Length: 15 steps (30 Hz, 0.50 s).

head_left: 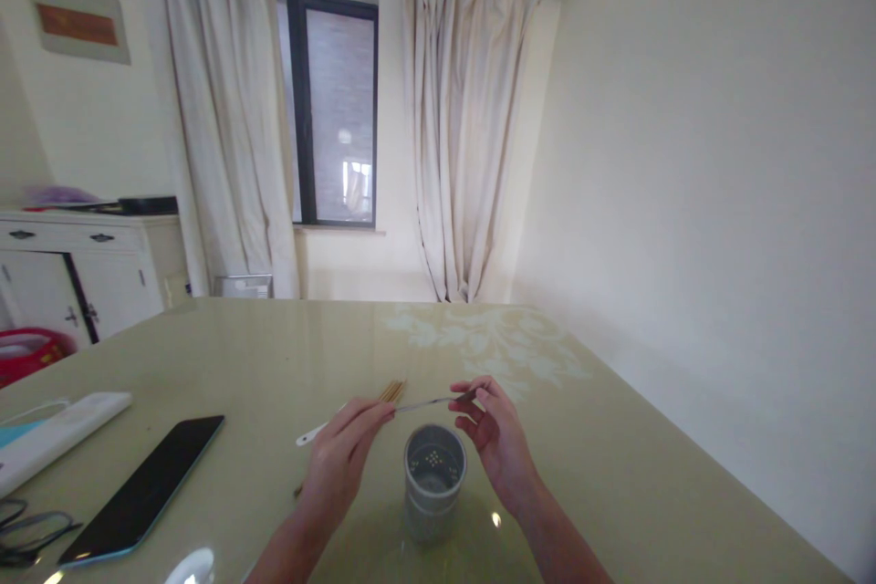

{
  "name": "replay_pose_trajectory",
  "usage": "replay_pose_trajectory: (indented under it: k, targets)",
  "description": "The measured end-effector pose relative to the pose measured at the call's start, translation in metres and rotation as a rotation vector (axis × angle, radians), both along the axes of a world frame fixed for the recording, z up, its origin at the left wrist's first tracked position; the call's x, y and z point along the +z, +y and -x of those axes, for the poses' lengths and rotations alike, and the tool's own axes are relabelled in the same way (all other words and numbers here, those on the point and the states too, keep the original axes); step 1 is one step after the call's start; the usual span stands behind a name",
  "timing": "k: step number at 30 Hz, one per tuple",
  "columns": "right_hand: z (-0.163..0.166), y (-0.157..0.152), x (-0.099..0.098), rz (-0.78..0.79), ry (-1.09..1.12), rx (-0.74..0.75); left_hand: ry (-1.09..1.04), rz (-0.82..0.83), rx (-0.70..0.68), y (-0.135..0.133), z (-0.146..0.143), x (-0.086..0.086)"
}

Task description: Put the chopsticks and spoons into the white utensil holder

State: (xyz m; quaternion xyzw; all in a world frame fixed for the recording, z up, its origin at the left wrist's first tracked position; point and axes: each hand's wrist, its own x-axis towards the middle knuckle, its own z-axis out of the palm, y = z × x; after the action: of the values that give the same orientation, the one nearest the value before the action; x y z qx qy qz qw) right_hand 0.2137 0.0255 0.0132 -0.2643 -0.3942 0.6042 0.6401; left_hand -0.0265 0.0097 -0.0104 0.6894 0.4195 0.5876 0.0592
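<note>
Both hands hold a slim metal piece of cutlery (pixel 428 403) level above the table. My left hand (pixel 342 452) pinches its thin handle end. The fingers of my right hand (pixel 496 438) are closed on its darker, wider end, partly hiding it, so I cannot tell whether it is a spoon or a fork. Between my forearms stands an upright grey utensil holder (pixel 432 511), with small holes in its bottom and no utensils inside. A bundle of wooden chopsticks (pixel 392 391) lies partly hidden behind my left hand. Beside it, a white handle (pixel 311 435) sticks out.
On the left of the glossy table (pixel 616 474) lie a dark phone-like slab (pixel 147 488), a white bar-shaped object (pixel 65 438) and glasses (pixel 34 534). A shiny white object (pixel 192 568) sits at the near edge. A wall (pixel 718 246) borders the table's right side.
</note>
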Motion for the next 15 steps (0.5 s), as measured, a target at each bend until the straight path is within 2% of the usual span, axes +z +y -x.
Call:
replay_pose_trajectory:
  k: [4,9,12,15]
  targets:
    - [0.001,-0.002,0.002,-0.008,-0.015,0.018,0.208,-0.131,0.060,-0.006,0.013,-0.006]
    - [0.002,-0.003,0.001,-0.044,-0.089,-0.013,0.406,-0.236,0.060,-0.011,0.024,0.003]
    - [0.000,0.000,-0.001,-0.052,-0.180,-0.046,0.459,-0.254,0.083,-0.009,0.025,0.007]
    - [-0.002,0.005,-0.006,-0.071,-0.253,-0.090,0.409,-0.205,0.060,-0.004,0.019,0.005]
